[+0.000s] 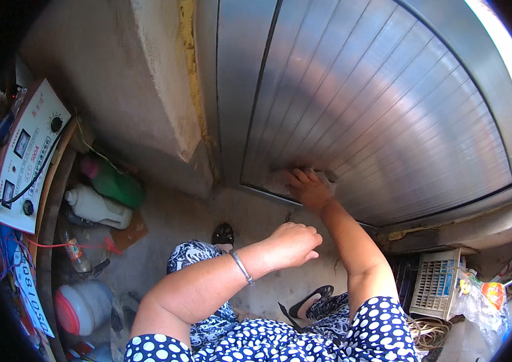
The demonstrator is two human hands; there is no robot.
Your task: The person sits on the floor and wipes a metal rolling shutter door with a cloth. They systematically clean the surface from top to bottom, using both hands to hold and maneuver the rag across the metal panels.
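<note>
My right hand (311,192) reaches forward to the lower part of a ribbed silver metal door (382,114). Its fingers press a crumpled greyish cloth (329,182) flat against the panel, near the bottom edge; the hand covers most of the cloth. My left hand (298,244), with a silver bangle (241,268) on the wrist, is curled into a loose fist in front of my body. It touches neither the door nor the cloth, and nothing shows in its fingers.
At left, a shelf holds a white control box (31,157) with dials and cables. Beside it are a green bottle (117,188), a white jug (98,206) and a red-lidded container (84,306). A plastic crate (436,283) and plastic bags (482,304) stand at right. A wall corner (174,120) juts out left of the door.
</note>
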